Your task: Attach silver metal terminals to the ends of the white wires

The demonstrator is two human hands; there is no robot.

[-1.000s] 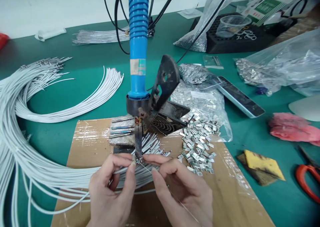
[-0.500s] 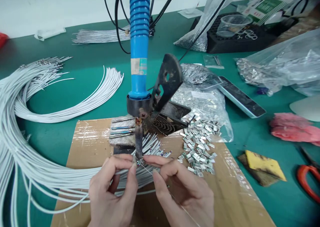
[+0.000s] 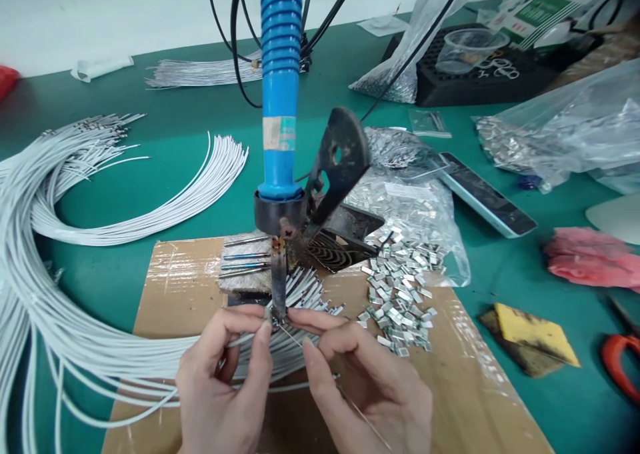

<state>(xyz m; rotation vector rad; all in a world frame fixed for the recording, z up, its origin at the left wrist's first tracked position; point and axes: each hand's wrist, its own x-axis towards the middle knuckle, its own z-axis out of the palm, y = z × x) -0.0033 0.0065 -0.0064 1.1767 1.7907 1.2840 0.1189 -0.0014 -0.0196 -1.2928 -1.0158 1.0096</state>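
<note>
A blue-handled soldering iron (image 3: 281, 161) is fixed upright, its dark flat tip pointing down between my hands. My left hand (image 3: 225, 374) pinches the end of a white cable between thumb and forefinger, just left of the tip. My right hand (image 3: 370, 381) has a thin strand of solder wire (image 3: 371, 425) between thumb and fingers, running up toward the tip. Its forefinger reaches to a tiny metal piece at the tip, mostly hidden by the fingertips. Under and behind the hands lie white cables (image 3: 150, 357) with their ends bunched together.
Small metal connectors (image 3: 400, 307) are heaped on the cardboard (image 3: 470, 387) at right, beside a plastic bag (image 3: 425, 207) of more. A phone (image 3: 487, 194), a yellow sponge (image 3: 537, 334) and red-handled scissors (image 3: 620, 367) lie farther right. A black bracket (image 3: 340, 167) juts beside the iron.
My right thumb has shifted slightly left and up, and the solder wire's loose end has moved a little. My left hand stays almost in place by the tip. The view has shifted slightly.
</note>
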